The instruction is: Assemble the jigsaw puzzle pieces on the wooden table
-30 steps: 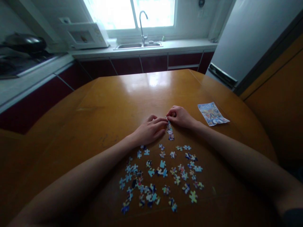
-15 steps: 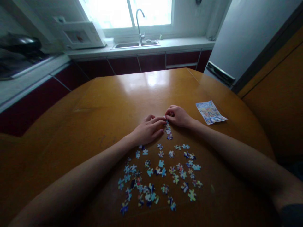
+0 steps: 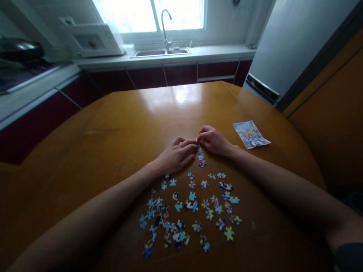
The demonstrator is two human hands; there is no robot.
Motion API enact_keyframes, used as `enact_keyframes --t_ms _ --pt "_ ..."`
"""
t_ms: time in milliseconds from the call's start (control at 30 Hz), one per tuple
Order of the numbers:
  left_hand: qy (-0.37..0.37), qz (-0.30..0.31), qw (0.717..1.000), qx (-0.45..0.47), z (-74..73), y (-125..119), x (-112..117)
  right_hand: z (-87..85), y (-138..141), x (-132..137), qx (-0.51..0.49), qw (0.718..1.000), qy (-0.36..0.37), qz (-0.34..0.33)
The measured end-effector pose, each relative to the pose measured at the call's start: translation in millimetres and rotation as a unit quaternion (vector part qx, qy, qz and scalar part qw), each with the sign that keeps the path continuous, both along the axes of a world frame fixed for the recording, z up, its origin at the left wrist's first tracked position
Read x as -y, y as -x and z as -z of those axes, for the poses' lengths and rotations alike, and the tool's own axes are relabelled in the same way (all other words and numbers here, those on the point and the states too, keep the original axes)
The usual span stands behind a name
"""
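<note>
Little has shifted since the earlier frames beyond a slight slide of the whole view, which carries hands and puzzle a touch toward the left of the frame; the bend of the right hand's fingers has also changed a little. Left hand [image 3: 178,155], at the centre, lies palm down with fingers stretched out and thumb apart, its fingertips at the upper end of the joined puzzle strip [image 3: 201,156]; right hand [image 3: 214,140], just right of centre, has its fingers bent together at that same end; whether either hand grips a piece there I cannot tell, as the fingers hide it. The strip runs from the fingertips down toward the lower centre of the frame; below it, loose puzzle pieces [image 3: 192,196] spread over the wooden table [image 3: 127,124], more crowded toward the lower left of the spread; right of centre lies a printed picture sheet [image 3: 250,135], near the right forearm.
</note>
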State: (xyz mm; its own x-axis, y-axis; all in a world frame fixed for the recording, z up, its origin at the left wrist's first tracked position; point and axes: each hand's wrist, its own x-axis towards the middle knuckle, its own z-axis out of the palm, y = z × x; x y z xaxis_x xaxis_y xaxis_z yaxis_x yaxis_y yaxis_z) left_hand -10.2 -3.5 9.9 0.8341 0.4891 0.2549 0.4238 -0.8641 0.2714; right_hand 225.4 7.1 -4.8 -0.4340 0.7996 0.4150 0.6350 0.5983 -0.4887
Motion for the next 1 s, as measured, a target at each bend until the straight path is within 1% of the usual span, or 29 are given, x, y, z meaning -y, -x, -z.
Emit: enact_keyframes --t_ms 200,400,633,700,900,1000 --pt "-0.005 0.002 1.0 -0.002 0.0 0.4 0.2 -2.8 0.8 -1.4 -0.002 1.0 0.015 0.006" --pt "-0.009 -0.033 0.999 -0.01 1.8 2.1 -0.2 -3.4 1.1 -2.0 0.01 1.0 0.018 0.007" --pt "0.038 -0.042 0.998 -0.014 2.2 1.1 -3.3 2.0 2.7 -4.8 0.026 1.0 0.011 0.011" --pt "0.044 -0.046 0.998 0.003 2.7 0.8 -3.7 2.4 2.7 -5.7 0.024 1.0 0.013 0.012" --pt "0.054 -0.08 0.989 0.115 6.8 3.2 -6.0 1.3 4.4 -4.4 0.006 1.0 0.026 0.009" --pt "0.04 -0.107 0.983 0.146 7.8 5.1 -7.3 0.8 5.2 -4.0 -0.063 0.997 0.03 0.019"
